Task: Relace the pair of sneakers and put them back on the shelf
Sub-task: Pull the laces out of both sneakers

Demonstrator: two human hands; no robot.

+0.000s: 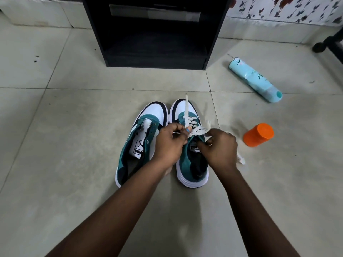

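Sneakers in teal, white and black sit side by side on the tiled floor [74, 127], toes pointing at a black shelf [156, 32] whose top is cut off by the frame. In the head view, the left sneaker [143, 130] has bare eyelets and its tongue showing. The right sneaker [187, 115] is partly laced with a white lace [186, 106]; one end runs forward over the toe.

The left hand [169, 143] has its fingers curled, pinching the lace at the upper eyelets. The right hand [219, 147] is curled too, gripping the other stretch of lace; that end trails out blurred by the wrist. Both hands cover the upper eyelets, so how far the lacing reaches is hard to tell.

To the right, well apart, a pale blue bottle [254, 78] lies on its side, and an orange-capped jar [259, 134] lies nearer the sneakers.
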